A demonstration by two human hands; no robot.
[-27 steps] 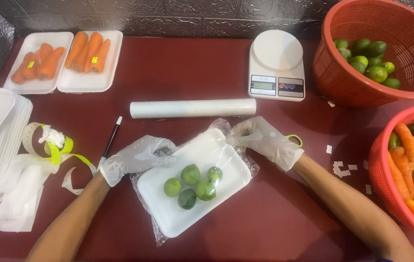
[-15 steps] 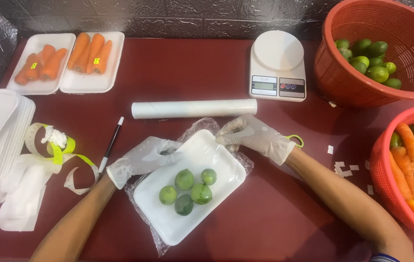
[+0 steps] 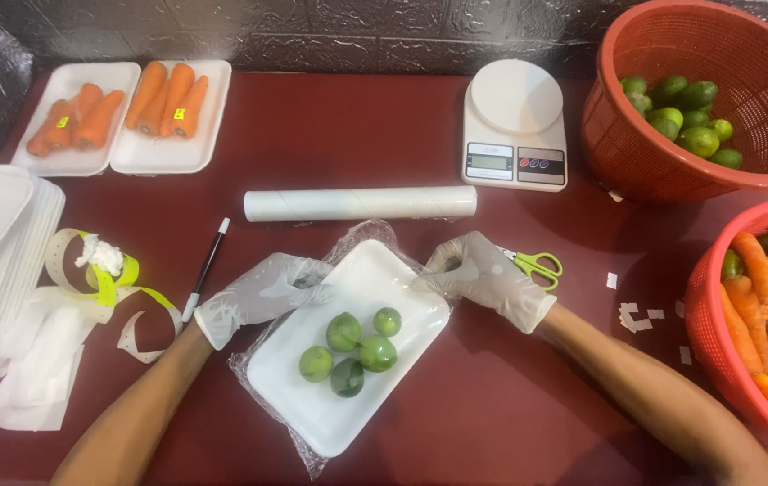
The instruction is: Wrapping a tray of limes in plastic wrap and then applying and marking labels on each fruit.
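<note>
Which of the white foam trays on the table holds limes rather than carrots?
The tray between the gloved left hand and right hand, holding five limes over plastic film. The two trays at far left hold carrots.

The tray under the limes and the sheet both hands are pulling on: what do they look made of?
The tray looks like white foam: matte, thick rounded rim. The sheet looks like thin clear plastic film, glossy and crinkled past the tray's edges. The left hand and right hand wear translucent gloves, seemingly thin plastic or latex.
</note>
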